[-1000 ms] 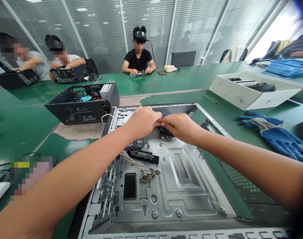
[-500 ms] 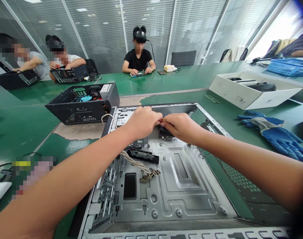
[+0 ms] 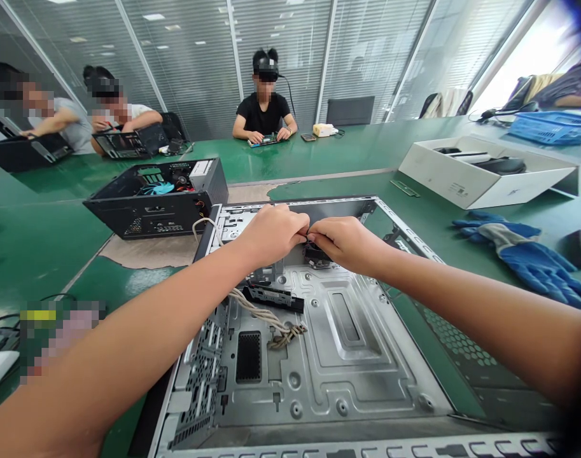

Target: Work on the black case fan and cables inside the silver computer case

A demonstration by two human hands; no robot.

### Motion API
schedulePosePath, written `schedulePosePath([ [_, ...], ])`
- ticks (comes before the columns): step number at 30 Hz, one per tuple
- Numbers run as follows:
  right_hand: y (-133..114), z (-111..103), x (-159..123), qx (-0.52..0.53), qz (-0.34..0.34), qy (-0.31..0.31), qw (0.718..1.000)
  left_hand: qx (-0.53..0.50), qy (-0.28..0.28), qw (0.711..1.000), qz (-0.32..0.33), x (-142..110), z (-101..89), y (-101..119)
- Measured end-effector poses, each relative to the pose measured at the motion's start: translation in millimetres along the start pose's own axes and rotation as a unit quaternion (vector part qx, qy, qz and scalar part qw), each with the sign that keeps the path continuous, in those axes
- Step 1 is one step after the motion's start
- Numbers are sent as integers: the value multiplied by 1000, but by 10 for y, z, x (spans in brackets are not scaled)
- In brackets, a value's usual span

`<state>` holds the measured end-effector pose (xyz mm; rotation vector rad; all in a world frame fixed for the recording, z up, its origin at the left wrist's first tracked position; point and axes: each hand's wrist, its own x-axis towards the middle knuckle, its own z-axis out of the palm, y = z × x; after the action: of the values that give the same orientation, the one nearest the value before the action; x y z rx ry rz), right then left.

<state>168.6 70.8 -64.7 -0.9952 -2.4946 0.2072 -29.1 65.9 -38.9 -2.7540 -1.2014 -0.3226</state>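
Observation:
An open metal computer case [image 3: 366,381] lies before me with its bare silver floor showing. Over its far end, my left hand [image 3: 277,232] and my right hand [image 3: 345,242] meet, fingertips pinched together. Between them shows a thin dark strand [image 3: 308,233], partly hidden by the fingers and too small to identify surely. Just below my right hand sits a small black part [image 3: 316,254], half covered. Nearer me, a black and silver bracket [image 3: 275,298] lies in the case beside a bundle of twisted beige cables [image 3: 266,315].
Beyond the left wall stands a black computer case [image 3: 161,207]. To the right are blue gloves [image 3: 533,254], a white box [image 3: 485,175], a green circuit stick [image 3: 405,188] and a blue basket [image 3: 552,127]. Several people sit across the green table [image 3: 366,149].
My fingertips have shifted very slightly, and the dark strand between them shows more plainly. The whole view has moved a little. The case and its parts lie as before.

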Motion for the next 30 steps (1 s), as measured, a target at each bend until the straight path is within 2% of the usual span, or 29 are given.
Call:
schedulePosePath([
  [11, 5, 11, -3, -11, -9, 6, 1000, 44, -11, 999, 8, 9, 6, -1],
  [20, 10, 2, -9, -3, -9, 8, 1000, 18, 1, 1000, 1, 11, 21, -18],
  [30, 7, 12, 0, -11, -6, 10, 1000, 43, -13, 999, 18, 36, 35, -25],
])
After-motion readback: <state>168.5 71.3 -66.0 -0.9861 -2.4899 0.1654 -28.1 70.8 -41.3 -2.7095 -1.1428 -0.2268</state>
